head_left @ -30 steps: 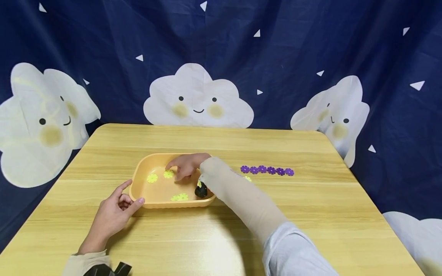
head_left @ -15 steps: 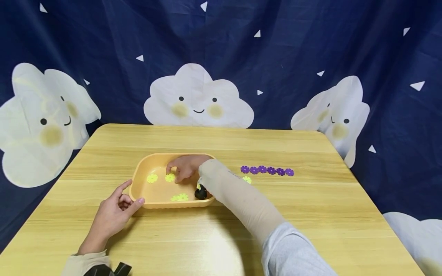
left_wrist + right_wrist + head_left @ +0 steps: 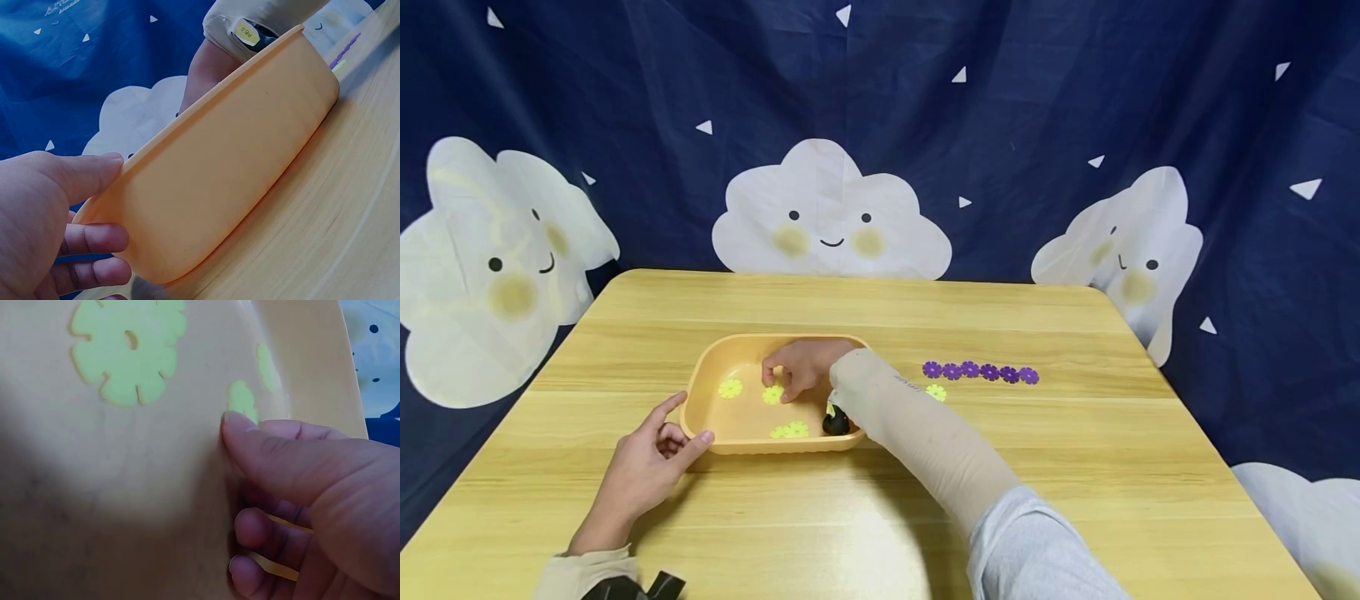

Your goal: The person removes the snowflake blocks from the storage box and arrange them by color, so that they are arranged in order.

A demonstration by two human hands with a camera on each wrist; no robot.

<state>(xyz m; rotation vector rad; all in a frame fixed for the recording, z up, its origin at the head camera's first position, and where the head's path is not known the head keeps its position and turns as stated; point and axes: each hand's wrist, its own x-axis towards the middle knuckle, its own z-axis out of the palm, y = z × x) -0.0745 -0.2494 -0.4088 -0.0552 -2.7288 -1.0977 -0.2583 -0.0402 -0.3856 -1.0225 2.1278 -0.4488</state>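
A shallow orange plastic tray [image 3: 760, 446] sits on the table. My left hand [image 3: 643, 467] grips its near left corner, thumb on the front rim and fingers along the left side. Inside the tray my right hand [image 3: 797, 367] holds a yellow notched snowflake disc [image 3: 772, 394] between thumb and index finger, close over the tray floor. Another yellow disc [image 3: 730, 388] lies to its left. A pair of overlapping yellow discs [image 3: 790, 429] lies by the front wall, large in the right wrist view. The other right fingers are loosely curled.
A row of several purple snowflake discs [image 3: 981, 369] lies on the wooden table [image 3: 1075, 467] right of the tray. One yellow disc [image 3: 936, 392] is just in front of that row, beside the right forearm. A dark blue cloud-printed curtain [image 3: 880, 92] hangs behind.
Between the right thumb and index finger, the yellow disc has shifted slightly toward the front and right of the tray. The left hand and the tray have stayed put.
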